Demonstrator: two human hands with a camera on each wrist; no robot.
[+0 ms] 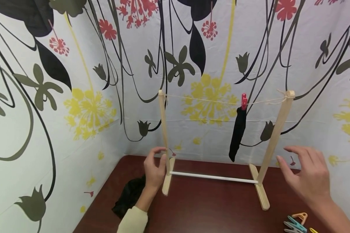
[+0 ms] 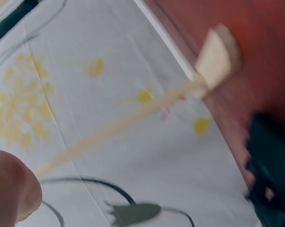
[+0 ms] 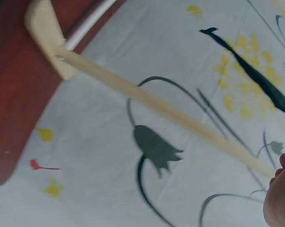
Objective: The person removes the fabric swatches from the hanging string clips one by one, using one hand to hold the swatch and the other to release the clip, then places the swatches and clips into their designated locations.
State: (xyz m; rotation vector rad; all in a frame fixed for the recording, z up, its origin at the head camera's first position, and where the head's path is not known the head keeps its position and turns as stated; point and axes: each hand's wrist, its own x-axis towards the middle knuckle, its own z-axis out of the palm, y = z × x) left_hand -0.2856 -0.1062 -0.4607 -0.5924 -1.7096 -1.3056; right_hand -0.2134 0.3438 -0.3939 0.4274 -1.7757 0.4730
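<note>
A small wooden clothesline stand point(image 1: 272, 139) has a thin string point(image 1: 204, 99) tied between two upright posts. From the string, toward its right side, a narrow folded black cloth point(image 1: 237, 136) hangs by a red clothespin point(image 1: 244, 101). My left hand point(image 1: 155, 168) is beside the left post point(image 1: 164, 129), thumb and index finger spread apart and fingertips right at the wood. To the right of the right post, my right hand point(image 1: 309, 174) hovers with fingers loosely bent and nothing in them. In the right wrist view the hanging cloth point(image 3: 256, 75) shows beyond the post point(image 3: 156, 104).
A crumpled black cloth point(image 1: 129, 195) lies on the dark red table point(image 1: 204, 207) behind my left forearm. Several clothespins point(image 1: 297, 223), orange, blue, grey and yellow, lie at the front right. A white rod point(image 1: 213, 177) joins the stand's feet. Flower-patterned fabric point(image 1: 128, 97) surrounds the table.
</note>
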